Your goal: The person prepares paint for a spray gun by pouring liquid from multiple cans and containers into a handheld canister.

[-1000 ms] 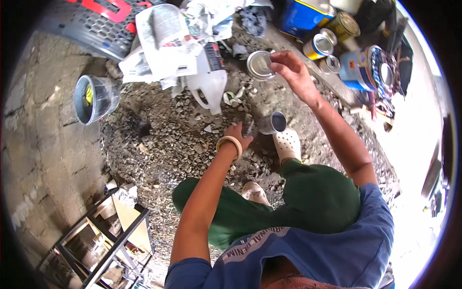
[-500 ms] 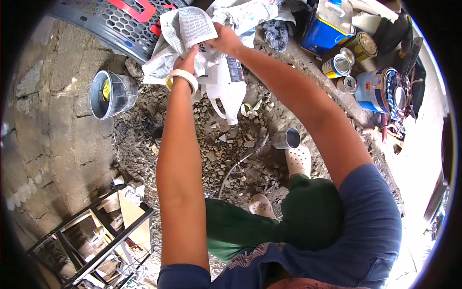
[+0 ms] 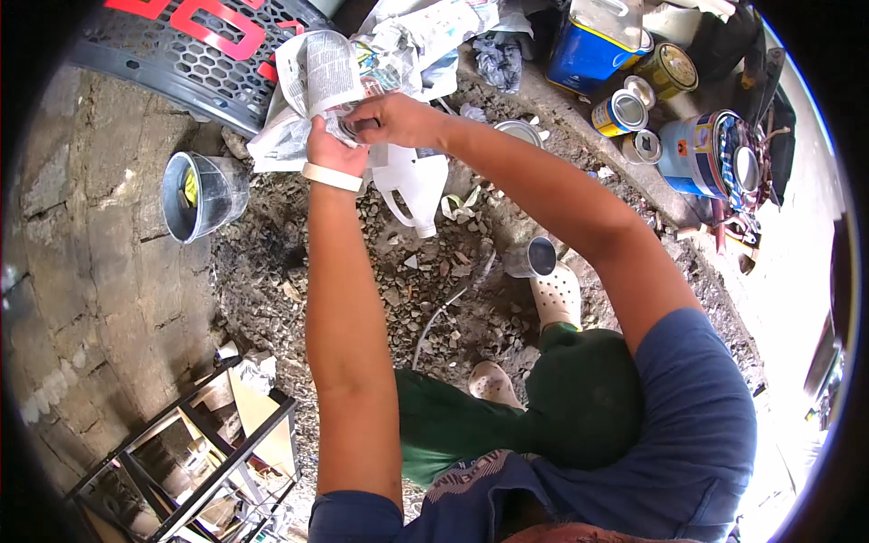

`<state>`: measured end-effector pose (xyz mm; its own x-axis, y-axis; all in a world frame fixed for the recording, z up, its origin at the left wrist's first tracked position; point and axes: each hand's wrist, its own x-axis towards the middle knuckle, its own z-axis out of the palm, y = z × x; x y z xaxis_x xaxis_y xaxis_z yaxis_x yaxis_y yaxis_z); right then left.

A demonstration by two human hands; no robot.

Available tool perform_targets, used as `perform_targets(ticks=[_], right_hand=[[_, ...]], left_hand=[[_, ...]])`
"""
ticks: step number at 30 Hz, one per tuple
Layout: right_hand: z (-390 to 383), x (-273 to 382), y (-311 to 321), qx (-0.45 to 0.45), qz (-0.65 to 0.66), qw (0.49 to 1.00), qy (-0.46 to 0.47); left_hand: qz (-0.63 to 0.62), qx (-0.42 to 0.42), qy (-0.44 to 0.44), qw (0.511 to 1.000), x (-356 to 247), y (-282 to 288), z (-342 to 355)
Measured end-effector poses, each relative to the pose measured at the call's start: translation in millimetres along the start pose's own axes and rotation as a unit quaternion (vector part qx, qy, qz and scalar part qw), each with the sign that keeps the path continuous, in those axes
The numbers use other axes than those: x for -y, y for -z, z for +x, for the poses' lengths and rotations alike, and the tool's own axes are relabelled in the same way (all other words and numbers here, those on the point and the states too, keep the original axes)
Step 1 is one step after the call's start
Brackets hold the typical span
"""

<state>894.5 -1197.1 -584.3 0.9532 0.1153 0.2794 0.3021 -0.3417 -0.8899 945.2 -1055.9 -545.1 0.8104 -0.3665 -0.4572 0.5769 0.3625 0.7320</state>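
Note:
A crumpled sheet of newspaper (image 3: 328, 77) stands partly curled up beside a grey honeycomb panel with red shapes (image 3: 195, 68). My left hand (image 3: 335, 149) is closed on the lower edge of this newspaper, and a cream ring like a roll of tape (image 3: 332, 176) sits around that wrist. Close against it, my right hand (image 3: 394, 120) has its fingers curled in a pinch at the paper. Something dark shows between its thumb and fingers, too small to make out. Just below both hands a white plastic jug (image 3: 412, 190) lies on the gravel, its upper part covered.
A clear bucket (image 3: 204, 195) holding something yellow lies tipped by the block wall. Paint cans (image 3: 625, 110), a blue rectangular tin (image 3: 593, 50) and a larger blue can (image 3: 695, 154) line the right. A grey cup (image 3: 534, 258) is by my foot; a black frame (image 3: 208, 452) sits lower left.
My right hand has come down from the paper's upper right edge to beside my left thumb. The view has shifted slightly, and a round lid now shows beside my right forearm.

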Motion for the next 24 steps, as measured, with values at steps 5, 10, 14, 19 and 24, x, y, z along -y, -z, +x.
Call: perform_targets(ticks=[5,10,14,19,24], right_hand=[[-30,8,17,0.052,-0.040,0.998,-0.024],[-106,18,69,-0.075,0.208,0.968,-0.120],[-168,8,106,-0.146,0.534,0.781,-0.289],[-219,-2,117,-0.142,0.479,0.795,-0.344],[-219,-6,114,-0.128,0.273,0.854,-0.424]], left_hand=[[0.007,-0.055,0.023,0.998,-10,9,3],[0.053,-0.005,-0.007,0.999,-23,27,0],[0.145,-0.054,-0.057,0.986,-7,47,-41],[0.360,-0.132,-0.144,0.912,74,57,-119],[0.405,-0.081,-0.170,0.895,156,49,-174]])
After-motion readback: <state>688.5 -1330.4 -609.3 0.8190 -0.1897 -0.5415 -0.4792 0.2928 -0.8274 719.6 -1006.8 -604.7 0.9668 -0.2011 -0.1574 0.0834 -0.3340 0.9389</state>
